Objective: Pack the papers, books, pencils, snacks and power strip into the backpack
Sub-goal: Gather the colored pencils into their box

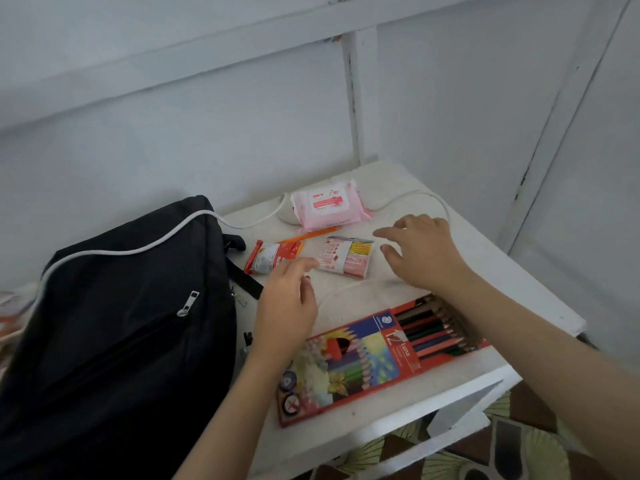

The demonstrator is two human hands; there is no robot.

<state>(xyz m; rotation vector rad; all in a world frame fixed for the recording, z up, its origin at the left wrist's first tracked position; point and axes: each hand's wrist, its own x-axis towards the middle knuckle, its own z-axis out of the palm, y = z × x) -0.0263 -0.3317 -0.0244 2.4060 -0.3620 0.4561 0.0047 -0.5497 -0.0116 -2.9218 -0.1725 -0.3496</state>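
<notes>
My left hand [287, 303] and right hand [422, 254], fingers spread, flank the snack packet [346, 258]. Backpack [121, 323] crowds nine o'clock; pencil box [381, 355] lines the six o'clock edge.

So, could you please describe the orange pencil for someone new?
On the white table beside the black backpack, find the pink wipes pack at the back. The orange pencil lies just before it, the only loose thin stick, unlike the boxed pencils.
</notes>
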